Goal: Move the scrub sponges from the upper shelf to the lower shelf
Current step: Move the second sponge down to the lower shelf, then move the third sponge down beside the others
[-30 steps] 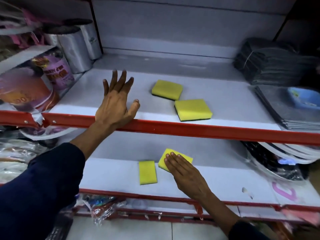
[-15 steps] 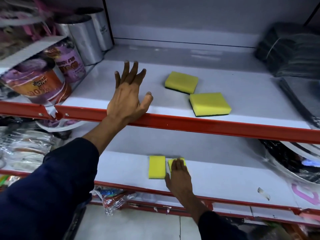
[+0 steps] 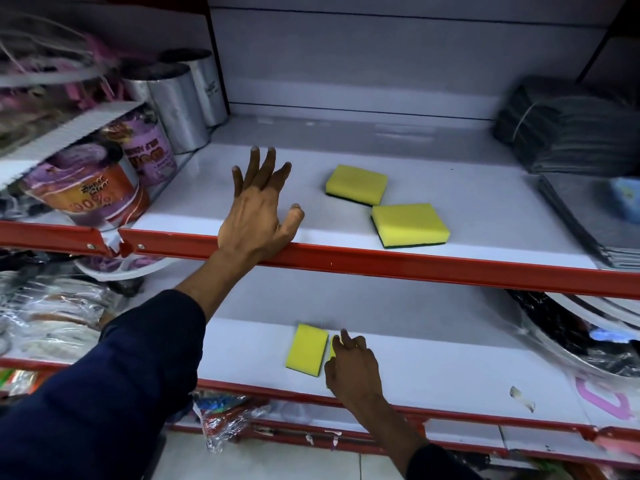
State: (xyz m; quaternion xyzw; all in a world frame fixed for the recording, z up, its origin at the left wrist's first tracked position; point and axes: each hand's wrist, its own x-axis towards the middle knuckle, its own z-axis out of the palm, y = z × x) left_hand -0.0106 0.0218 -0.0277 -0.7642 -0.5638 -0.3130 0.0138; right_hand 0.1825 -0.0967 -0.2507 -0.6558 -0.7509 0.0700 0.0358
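Observation:
Two yellow scrub sponges with dark green undersides lie on the white upper shelf [image 3: 485, 216]: one further back [image 3: 356, 183], one near the red front rail [image 3: 410, 224]. My left hand [image 3: 258, 213] rests on that rail with fingers spread, left of both sponges and touching neither. On the lower shelf [image 3: 450, 372] a third sponge [image 3: 307, 349] lies flat. Right beside it a fourth sponge [image 3: 334, 345] shows only as a yellow sliver under my right hand [image 3: 353, 370], which covers it with the thumb at its left edge.
Silver rolls [image 3: 183, 112] and purple-orange packs [image 3: 93, 192] crowd the upper shelf's left. A dark stack of bags [image 3: 568, 133] and grey sheets [image 3: 588, 216] fill its right. Plastic-wrapped goods [image 3: 48, 317] and dark plates [image 3: 571, 337] flank the lower shelf.
My right hand has turned the fourth sponge from an angle to lie straight beside the third one and drawn back a little toward the front rail. My left hand has stayed on the upper rail.

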